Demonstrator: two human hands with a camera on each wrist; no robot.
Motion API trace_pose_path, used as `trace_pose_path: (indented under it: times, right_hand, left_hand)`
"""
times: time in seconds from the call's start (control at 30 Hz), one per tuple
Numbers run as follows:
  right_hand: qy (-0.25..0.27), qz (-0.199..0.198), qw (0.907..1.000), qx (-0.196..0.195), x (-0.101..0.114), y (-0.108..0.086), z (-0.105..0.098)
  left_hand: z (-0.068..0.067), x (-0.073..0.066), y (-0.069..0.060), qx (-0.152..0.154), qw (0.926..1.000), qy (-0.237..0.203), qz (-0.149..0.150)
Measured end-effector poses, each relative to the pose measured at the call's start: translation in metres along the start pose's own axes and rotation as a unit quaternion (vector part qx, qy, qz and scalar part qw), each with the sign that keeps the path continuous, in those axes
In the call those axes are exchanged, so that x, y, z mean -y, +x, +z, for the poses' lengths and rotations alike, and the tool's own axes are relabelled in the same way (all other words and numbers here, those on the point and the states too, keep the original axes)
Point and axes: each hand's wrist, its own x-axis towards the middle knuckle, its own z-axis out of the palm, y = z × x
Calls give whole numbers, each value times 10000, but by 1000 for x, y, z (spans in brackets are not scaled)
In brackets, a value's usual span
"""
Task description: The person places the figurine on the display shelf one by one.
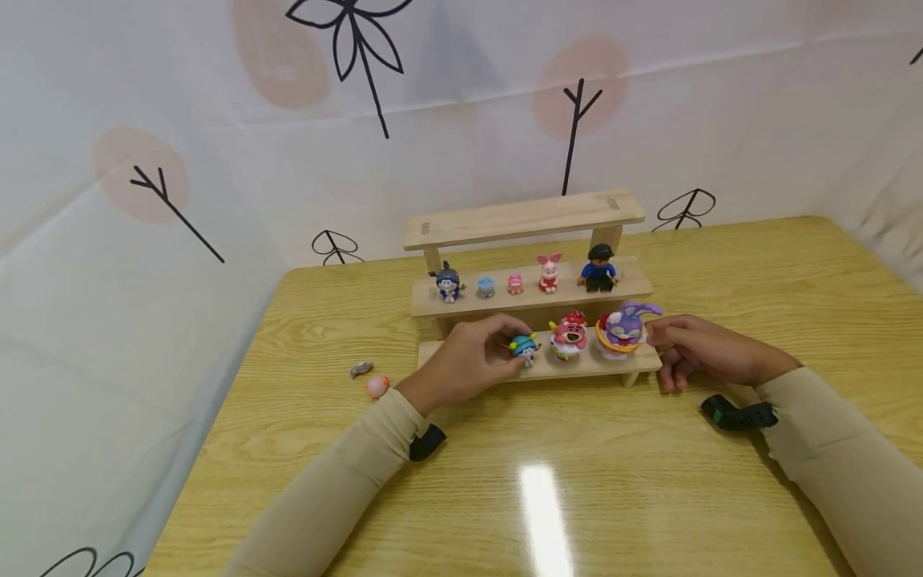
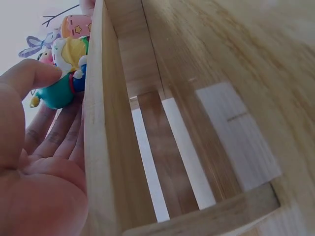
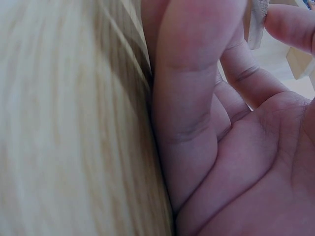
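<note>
My left hand (image 1: 469, 359) pinches a small figurine with a teal horned hat (image 1: 523, 346) at the left part of the lowest tier of a wooden display shelf (image 1: 587, 369). In the left wrist view, the thumb presses the teal hat (image 2: 56, 94), with the fingers behind. Beside it on that tier stand a pink bear figurine (image 1: 570, 336) with a red top and a purple rabbit figurine (image 1: 624, 330). My right hand (image 1: 701, 349) grips the tier's right end; in the right wrist view, the board end (image 3: 257, 24) lies between thumb and finger.
On the middle tier stand a dark-haired figurine (image 1: 448, 284), a small blue one (image 1: 485, 287), a small pink one (image 1: 515, 284), a piglet (image 1: 548, 274) and a toy man (image 1: 598, 271). A grey piece (image 1: 361, 369) and a pink figurine (image 1: 377, 387) lie on the table left.
</note>
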Motion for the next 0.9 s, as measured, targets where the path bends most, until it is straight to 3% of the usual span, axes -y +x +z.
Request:
trace_pose_path:
  times: [0.2,0.63,0.9]
  right_hand:
    - [14,1,10000,-3,0,0,1]
    - [-51,48,10000,-42,0,0,0]
    - [-100,119,9999,-60,3,1,1]
  left_hand:
    - [1,-1,0,215,9997,-53,-142]
    - [1,1,1,374,9990,199,-131]
    - [-9,2,-9,78,9993,330,142]
